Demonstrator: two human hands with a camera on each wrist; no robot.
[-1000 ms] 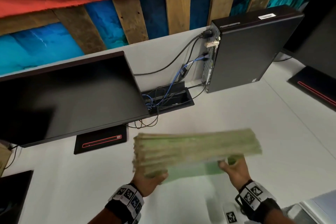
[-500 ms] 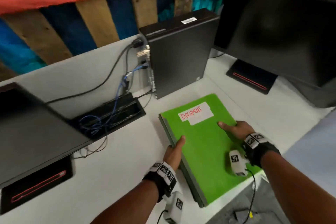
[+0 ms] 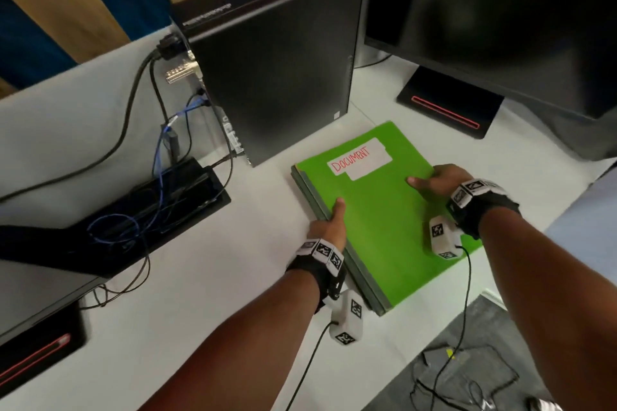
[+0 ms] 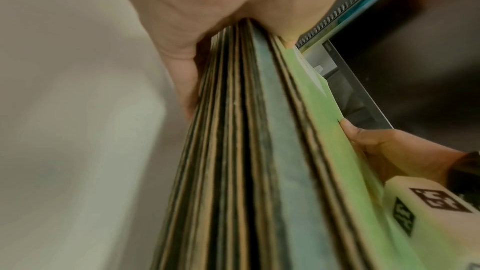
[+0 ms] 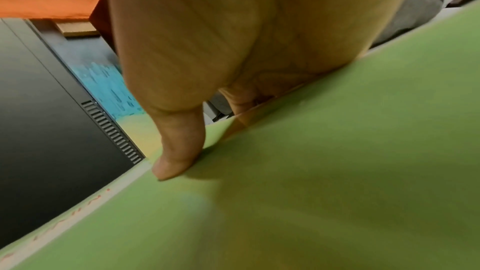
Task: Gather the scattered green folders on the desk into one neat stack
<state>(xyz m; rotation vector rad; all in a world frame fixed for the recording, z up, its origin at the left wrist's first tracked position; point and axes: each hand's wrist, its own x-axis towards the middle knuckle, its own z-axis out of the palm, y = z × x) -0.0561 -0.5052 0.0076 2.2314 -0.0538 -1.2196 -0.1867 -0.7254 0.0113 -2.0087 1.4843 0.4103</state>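
A stack of green folders (image 3: pixel 377 220) lies flat at the front right of the white desk (image 3: pixel 213 277), top cover up, with a white label (image 3: pixel 360 158) reading DOCUMENT in red. My left hand (image 3: pixel 330 223) grips the stack's left edge, thumb on the top cover. My right hand (image 3: pixel 437 180) grips the right edge, also with its thumb on top. The left wrist view shows the layered folder edges (image 4: pixel 246 151) running out from my left palm (image 4: pixel 207 7). In the right wrist view my thumb (image 5: pixel 179 130) presses on the green cover (image 5: pixel 311 192).
A black computer tower (image 3: pixel 277 77) stands just behind the stack. A monitor (image 3: pixel 500 10) and its base (image 3: pixel 444 110) are at the back right. A cable tray (image 3: pixel 160 207) with tangled cables lies to the left, beside another monitor (image 3: pixel 40 243). The desk's front edge is near the stack.
One second ago I held the stack up on edge in front of the left monitor. It has since been moved right and laid flat before the tower; both hands keep hold.
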